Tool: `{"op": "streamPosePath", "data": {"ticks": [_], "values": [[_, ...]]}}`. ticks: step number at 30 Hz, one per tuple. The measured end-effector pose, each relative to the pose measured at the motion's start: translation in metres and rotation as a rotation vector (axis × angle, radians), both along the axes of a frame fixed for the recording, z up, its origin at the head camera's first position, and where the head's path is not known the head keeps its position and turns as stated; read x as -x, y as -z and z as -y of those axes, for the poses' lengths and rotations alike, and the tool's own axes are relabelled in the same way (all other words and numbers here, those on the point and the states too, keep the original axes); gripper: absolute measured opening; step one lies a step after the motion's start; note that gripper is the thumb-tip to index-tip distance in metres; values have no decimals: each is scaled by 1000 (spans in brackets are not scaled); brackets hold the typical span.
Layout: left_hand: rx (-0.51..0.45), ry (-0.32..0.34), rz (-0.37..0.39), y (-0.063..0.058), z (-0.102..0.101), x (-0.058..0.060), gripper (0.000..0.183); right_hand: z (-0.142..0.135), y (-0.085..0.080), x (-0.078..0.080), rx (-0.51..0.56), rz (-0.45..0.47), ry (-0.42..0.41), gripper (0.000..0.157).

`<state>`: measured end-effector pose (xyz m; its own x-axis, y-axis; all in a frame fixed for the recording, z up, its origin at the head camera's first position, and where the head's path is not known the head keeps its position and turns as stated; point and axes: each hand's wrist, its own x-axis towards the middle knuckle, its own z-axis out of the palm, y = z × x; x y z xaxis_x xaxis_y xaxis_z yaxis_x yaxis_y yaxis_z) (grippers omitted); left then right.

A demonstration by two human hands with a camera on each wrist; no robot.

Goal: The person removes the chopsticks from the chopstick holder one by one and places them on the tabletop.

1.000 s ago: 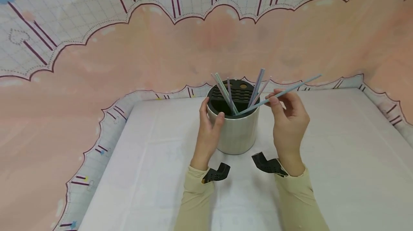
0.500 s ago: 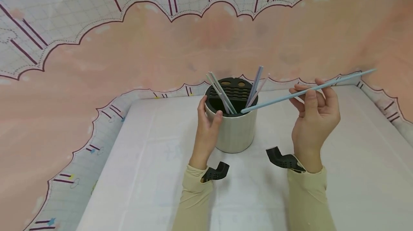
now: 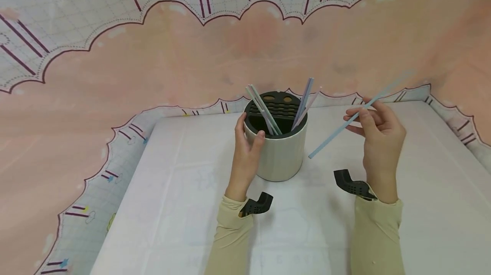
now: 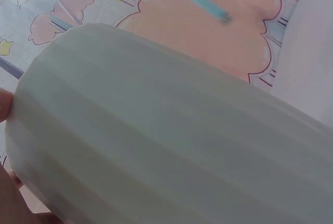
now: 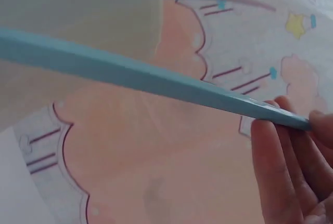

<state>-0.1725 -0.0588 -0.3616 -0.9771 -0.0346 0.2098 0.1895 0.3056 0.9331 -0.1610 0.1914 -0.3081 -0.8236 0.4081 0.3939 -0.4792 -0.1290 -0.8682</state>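
A cream utensil holder [image 3: 281, 160] with a black slotted top stands upright on the white table. My left hand [image 3: 245, 162] grips its left side, thumb at the front rim. Off to the right, my right hand [image 3: 379, 134] pinches a light blue chopstick [image 3: 333, 136], tilted with its lower end down toward the holder's right side. Close up in the right wrist view, the chopstick [image 5: 130, 73] runs across to the fingertips [image 5: 268, 130]. Pale green chopsticks [image 3: 264, 108] lean left in the holder; purple chopsticks [image 3: 304, 100] and a pink one lean right. The ribbed holder wall [image 4: 171, 115] fills the left wrist view.
A white cloth [image 3: 184, 206] covers the table. Behind and to the left hangs a peach-and-white patterned curtain [image 3: 215, 57], close to the table's back edge. Each wrist carries a black camera mount [image 3: 257, 204].
My right hand has drawn the blue chopstick out of the holder and moved right, then tipped its lower end downward. The left hand stays on the holder.
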Motion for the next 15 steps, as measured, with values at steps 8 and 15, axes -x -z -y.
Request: {"op": "streamPosePath", "data": {"ticks": [8, 15], "values": [[12, 0, 1, 0, -1, 0, 65, -9, 16, 6, -445, 287, 75, 29], [11, -3, -1, 0, -1, -1, 65, -28, 69, 33, -634, 464, 3, 39]]}}
